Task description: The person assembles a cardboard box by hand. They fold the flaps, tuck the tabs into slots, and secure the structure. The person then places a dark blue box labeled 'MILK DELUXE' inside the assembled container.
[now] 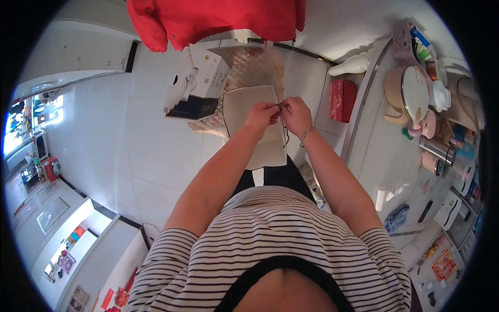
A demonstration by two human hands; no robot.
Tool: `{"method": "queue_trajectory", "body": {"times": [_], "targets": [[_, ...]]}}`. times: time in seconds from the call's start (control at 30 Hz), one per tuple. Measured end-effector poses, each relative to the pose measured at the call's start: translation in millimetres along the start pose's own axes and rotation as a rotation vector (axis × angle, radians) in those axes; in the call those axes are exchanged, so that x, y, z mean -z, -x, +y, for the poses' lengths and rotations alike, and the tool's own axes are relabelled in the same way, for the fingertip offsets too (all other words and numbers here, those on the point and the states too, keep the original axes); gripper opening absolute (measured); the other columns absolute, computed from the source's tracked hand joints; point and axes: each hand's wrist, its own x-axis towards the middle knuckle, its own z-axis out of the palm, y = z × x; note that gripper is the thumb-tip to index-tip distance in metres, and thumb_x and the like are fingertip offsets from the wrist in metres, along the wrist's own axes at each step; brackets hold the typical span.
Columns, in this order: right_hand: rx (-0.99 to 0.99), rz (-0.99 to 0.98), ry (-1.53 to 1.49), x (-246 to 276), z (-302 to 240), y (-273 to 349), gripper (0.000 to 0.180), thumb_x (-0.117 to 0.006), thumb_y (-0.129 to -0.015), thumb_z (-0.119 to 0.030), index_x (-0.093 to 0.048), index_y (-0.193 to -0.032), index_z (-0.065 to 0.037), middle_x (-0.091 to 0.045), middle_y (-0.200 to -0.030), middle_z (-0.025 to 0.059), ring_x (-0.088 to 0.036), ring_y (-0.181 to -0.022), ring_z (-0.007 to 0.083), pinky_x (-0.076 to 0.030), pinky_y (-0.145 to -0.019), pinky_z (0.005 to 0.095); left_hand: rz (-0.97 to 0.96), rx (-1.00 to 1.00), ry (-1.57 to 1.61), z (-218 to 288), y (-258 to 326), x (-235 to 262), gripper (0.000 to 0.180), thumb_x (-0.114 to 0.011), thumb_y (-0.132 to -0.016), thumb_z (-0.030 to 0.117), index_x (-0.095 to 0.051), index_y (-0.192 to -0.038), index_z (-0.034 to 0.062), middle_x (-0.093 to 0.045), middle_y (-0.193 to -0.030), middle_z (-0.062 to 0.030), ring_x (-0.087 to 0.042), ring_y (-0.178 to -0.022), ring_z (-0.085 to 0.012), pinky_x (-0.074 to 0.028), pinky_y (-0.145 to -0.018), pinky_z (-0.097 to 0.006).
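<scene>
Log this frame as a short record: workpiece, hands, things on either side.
Workpiece: beige panel, dark-edged; dark cord along its right edge
Left hand: fingertips pinched at that edge
Right hand: fingertips pinched there too, beside the left
Pinched item: too small to tell
Left side: black-and-white box
Right side: red box; table bearing a silver flask

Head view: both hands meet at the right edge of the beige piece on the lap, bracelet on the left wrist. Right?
Not quite: the bracelet is on the right wrist, not the left, as the head view shows. The left hand and right hand do meet at the right edge of the beige piece.
</scene>
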Motion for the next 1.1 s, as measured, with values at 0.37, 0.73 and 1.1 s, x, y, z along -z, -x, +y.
{"method": "queue_trajectory", "body": {"times": [0.37,0.73,1.1], "targets": [[-0.198,-0.209,-0.251,-4.2,22.5,-5.1,0.018,-0.056,-0.085,-0.018,-0.060,-0.094,-0.004,-0.065,-0.086,0.0145,-0.063,-0.081,0.0300,-0.049,-0.072,0.0363,0.070,-0.088,-0.388,6.2,-0.7,-6.4,0.012,-0.062,-0.086,0.012,-0.061,-0.091,0.0022,-0.062,-0.080,-0.0056,-0.059,-0.067,-0.0134,-0.050,-0.058,-0.028],[-0.604,-0.369,-0.692,13.1,7.3,-6.4,0.016,-0.058,-0.089,-0.021,-0.061,-0.093,-0.006,-0.055,-0.073,-0.0014,-0.043,-0.058,0.0067,-0.035,-0.051,0.0222,-0.084,0.162,0.363,-5.0,-9.1,1.3,0.009,-0.063,-0.084,0.005,-0.059,-0.089,-0.0013,-0.064,-0.084,-0.0097,-0.062,-0.075,-0.0174,-0.053,-0.069,-0.028],[-0.624,-0.397,-0.669,10.9,7.8,-6.8,0.015,-0.060,-0.087,-0.021,-0.062,-0.093,-0.007,-0.058,-0.074,-0.0001,-0.043,-0.057,0.0070,-0.035,-0.050,0.0225,-0.033,0.161,0.110,-3.1,-7.5,0.6,0.009,-0.062,-0.082,0.006,-0.060,-0.090,0.0009,-0.062,-0.082,-0.0079,-0.061,-0.072,-0.0166,-0.053,-0.068,-0.029]]}}
